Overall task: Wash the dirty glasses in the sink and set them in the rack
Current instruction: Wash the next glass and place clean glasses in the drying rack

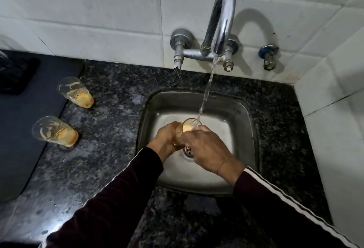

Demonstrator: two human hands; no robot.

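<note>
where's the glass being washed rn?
In the head view, the glass is right of centre, over the sink, held between the left hand and right hand under the tap's water stream, just above the drain.

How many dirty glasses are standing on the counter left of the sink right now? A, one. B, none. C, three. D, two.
D: two glasses with orange residue stand on the granite counter; a third glass is held over the sink.
</note>
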